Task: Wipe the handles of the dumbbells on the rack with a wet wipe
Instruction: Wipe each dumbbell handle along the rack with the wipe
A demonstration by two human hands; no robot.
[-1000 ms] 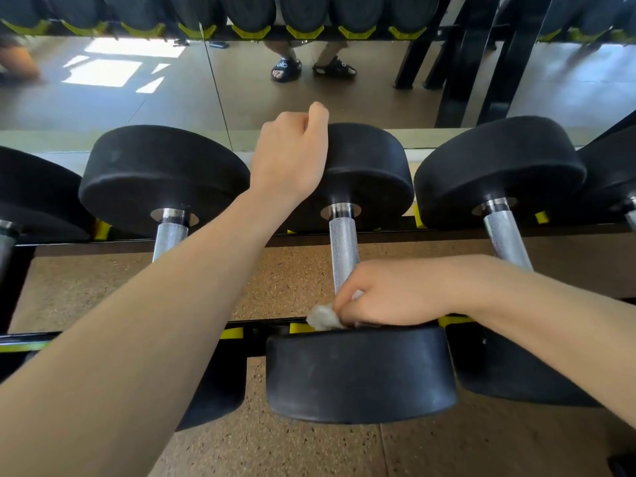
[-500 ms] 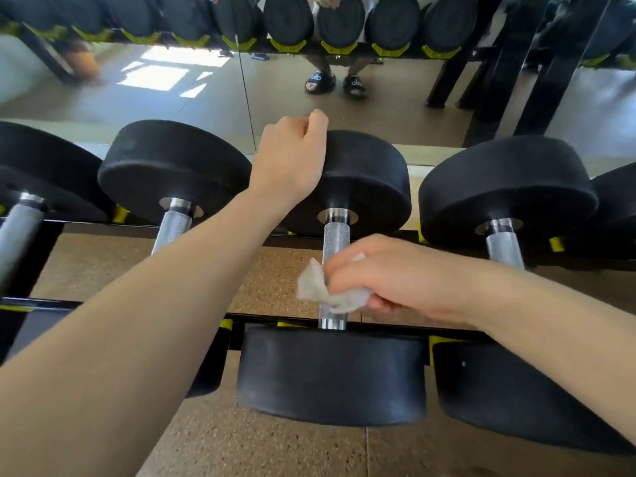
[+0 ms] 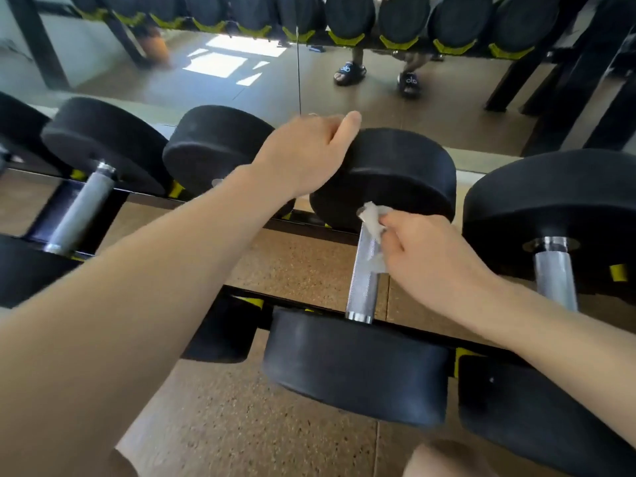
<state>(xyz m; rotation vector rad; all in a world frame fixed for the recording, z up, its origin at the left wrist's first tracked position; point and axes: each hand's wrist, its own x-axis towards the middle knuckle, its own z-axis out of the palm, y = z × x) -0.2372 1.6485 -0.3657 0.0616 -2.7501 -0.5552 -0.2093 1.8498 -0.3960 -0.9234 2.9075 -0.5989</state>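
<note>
Your right hand [image 3: 426, 256] pinches the wipe [image 3: 373, 218] in curled fingers against the far end of the handle [image 3: 364, 270], right of centre in the frame, just under the rear weight head [image 3: 395, 173]. Your left hand [image 3: 306, 156] grips the top of that head, fingers curled over its far edge, thumb lying along it. I judge you are midway through this dumbbell: the wipe sits at the far end, and the bare near stretch shows no sign either way of being cleaned. The handle [image 3: 555, 273] at the right edge and the one [image 3: 82, 211] at the left give no clue either. For writing, only the sandals [image 3: 349, 72] mirrored at the top carry a white logo, too small to read; the weight heads show no legible numbers.
</note>
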